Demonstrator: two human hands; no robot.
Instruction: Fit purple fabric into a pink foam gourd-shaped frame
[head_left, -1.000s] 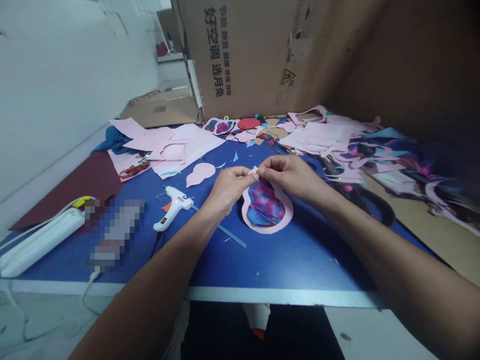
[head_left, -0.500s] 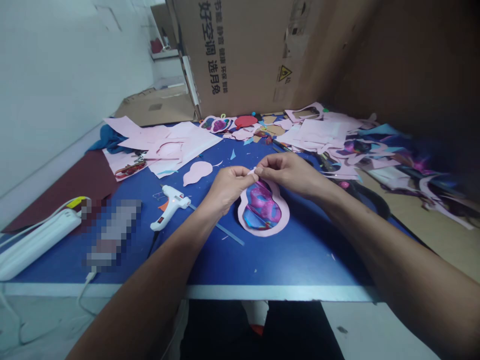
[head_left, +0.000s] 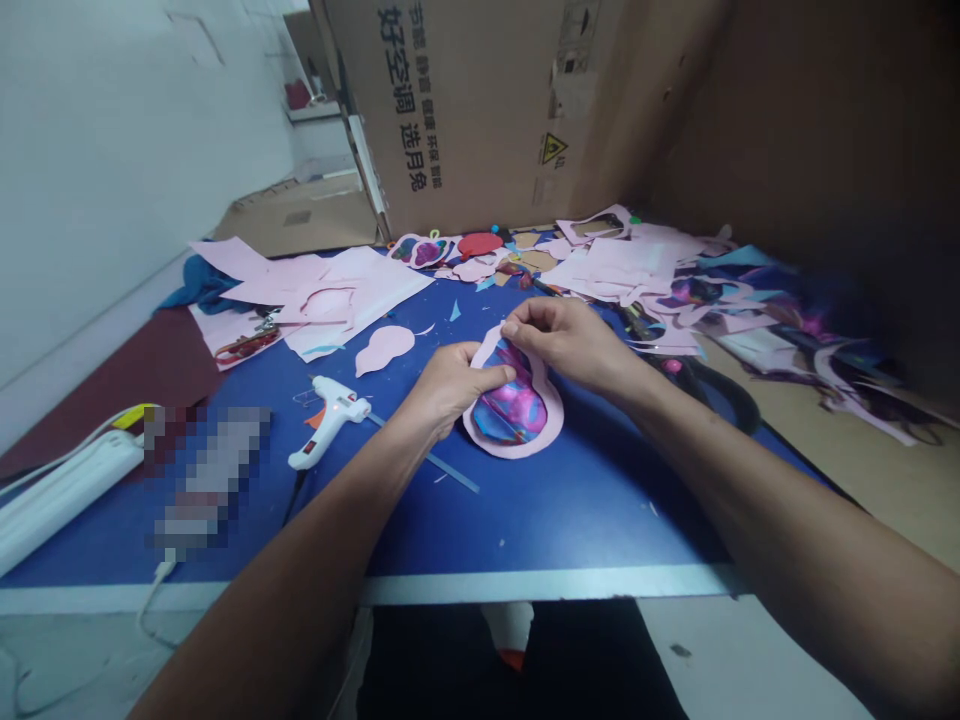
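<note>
A gourd-shaped cutout (head_left: 551,425) with a pink border and a shiny purple-and-blue middle is held just above the blue table. My left hand (head_left: 455,388) grips its left edge, thumb lying across the front and fingers hidden behind. At its narrow top, my right hand (head_left: 559,335) pinches the tip between thumb and forefinger. Left of my hands lies a plain pink gourd-shaped piece (head_left: 385,349). A white glue gun (head_left: 328,418) rests beside my left forearm, a translucent glue stick (head_left: 454,473) reaching out from its back end.
Pink sheets (head_left: 360,290) lie at the back left, and a heap of pink scraps (head_left: 622,268) at the back right. A white power strip (head_left: 71,500) sits at the left. A tall cardboard box (head_left: 480,120) stands behind the table (head_left: 540,530).
My left hand has shifted from the top of the cutout down to its left side, thumb now across the front. My right hand still pinches the tip. The whole view has shifted slightly.
</note>
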